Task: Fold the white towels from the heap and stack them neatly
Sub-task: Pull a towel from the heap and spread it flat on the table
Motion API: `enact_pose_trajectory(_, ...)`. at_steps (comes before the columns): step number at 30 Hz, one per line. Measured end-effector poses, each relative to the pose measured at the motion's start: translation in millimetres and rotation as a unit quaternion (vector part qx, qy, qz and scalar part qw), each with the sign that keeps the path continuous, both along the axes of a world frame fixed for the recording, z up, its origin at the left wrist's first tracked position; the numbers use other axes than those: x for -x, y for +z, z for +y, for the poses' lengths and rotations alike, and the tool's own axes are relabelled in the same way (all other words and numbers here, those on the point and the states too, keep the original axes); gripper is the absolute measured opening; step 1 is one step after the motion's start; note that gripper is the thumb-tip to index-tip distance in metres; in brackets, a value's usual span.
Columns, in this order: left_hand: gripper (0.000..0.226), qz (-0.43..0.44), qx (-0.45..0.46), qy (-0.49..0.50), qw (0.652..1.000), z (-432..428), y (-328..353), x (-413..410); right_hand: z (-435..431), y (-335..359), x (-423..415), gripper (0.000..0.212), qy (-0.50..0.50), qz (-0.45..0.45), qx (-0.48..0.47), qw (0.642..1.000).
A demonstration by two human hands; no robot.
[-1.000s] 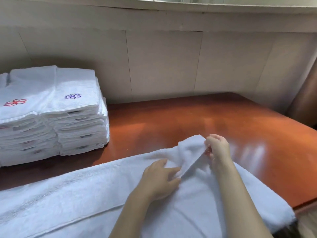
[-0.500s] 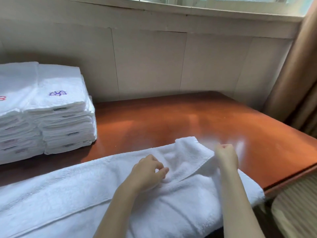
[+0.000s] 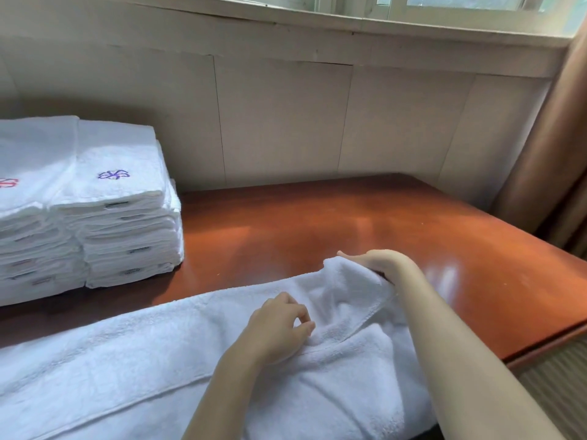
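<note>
Glossy reddish table (image 3: 365, 223) — panelled wall (image 3: 286, 115), window (image 3: 444, 4), curtain (image 3: 552, 147)

You have no legible wording, number or brand in view. One stack of folded towels (image 3: 127, 217) carries a purple flower emblem (image 3: 113, 175) embroidered on its top towel. The second stack (image 3: 31, 160), at the frame's edge, carries a red emblem (image 3: 8, 182), partly cut off. The sewn labels (image 3: 139, 249) on the folded edges show dark marks too small to read.

Glossy reddish-brown table (image 3: 333, 223): white towel (image 3: 127, 360) spread along near edge; folded towel stacks (image 3: 95, 211) far left.
</note>
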State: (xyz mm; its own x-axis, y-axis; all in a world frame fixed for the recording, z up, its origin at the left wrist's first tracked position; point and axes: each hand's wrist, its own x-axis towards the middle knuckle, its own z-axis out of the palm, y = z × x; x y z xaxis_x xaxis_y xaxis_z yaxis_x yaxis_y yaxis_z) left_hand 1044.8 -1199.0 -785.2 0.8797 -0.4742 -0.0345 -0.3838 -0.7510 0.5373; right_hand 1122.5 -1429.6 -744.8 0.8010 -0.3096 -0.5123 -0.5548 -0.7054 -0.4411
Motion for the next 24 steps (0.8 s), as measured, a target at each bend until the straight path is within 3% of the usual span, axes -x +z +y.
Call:
enact_pose_trajectory(4,0.023,-0.009,-0.007,0.005,1.000,-2,0,-1,-8,0,-5,0.038,0.015,-0.020,-0.041,0.999)
enact_pose_trajectory(7,0.023,-0.008,-0.006,0.003,1.000,-2,0,-1,-13,4,-8,0.021,-0.040,-0.151,-0.126,0.980)
enact_pose_trajectory(10,0.021,-0.004,0.001,-0.004,1.000,-1,1,0,-28,13,-11,0.020,-0.146,-0.286,-0.032,0.946)
enact_pose_trajectory(12,0.022,-0.009,0.005,-0.013,1.000,0,1,0,-36,21,-7,0.010,-0.234,-0.316,0.038,0.919)
enact_pose_trajectory(14,0.026,-0.021,-0.005,-0.025,0.999,0,-1,-1,-45,23,-4,0.017,-0.269,-0.316,0.098,0.905)
enact_pose_trajectory(18,0.042,-0.038,-0.051,-0.019,0.998,-3,-9,-1,-51,8,-1,0.023,-0.254,-0.253,0.197,0.913)
enact_pose_trajectory(22,0.065,-0.011,-0.103,-0.008,0.995,-1,-15,-1,-57,-18,5,0.040,-0.175,-0.162,0.152,0.959)
enact_pose_trajectory(24,0.069,0.002,-0.109,-0.016,0.994,-1,-16,-1,-61,-24,9,0.035,-0.152,-0.140,0.140,0.968)
